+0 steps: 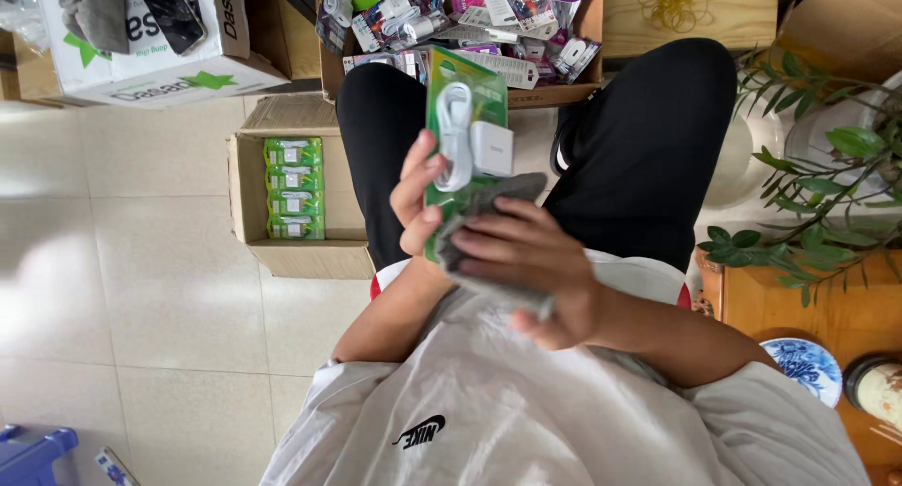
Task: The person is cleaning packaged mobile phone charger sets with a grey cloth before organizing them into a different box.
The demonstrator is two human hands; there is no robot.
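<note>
At frame centre the left hand (418,200) grips a green blister pack (465,120) holding a white charger and coiled cable; the right hand (531,261) presses a grey cloth (484,214) against its lower edge. A cardboard box (249,181) at left holds stacked green packs (294,187).

A home stockroom corner: tiled floor (141,289), cardboard boxes (282,190) of packaged chargers, potted plant (808,195).

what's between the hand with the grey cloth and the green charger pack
Nothing visible but the cloth itself: the right hand presses it onto the lower end of the green charger pack, which the left hand grips by its edge.
</note>
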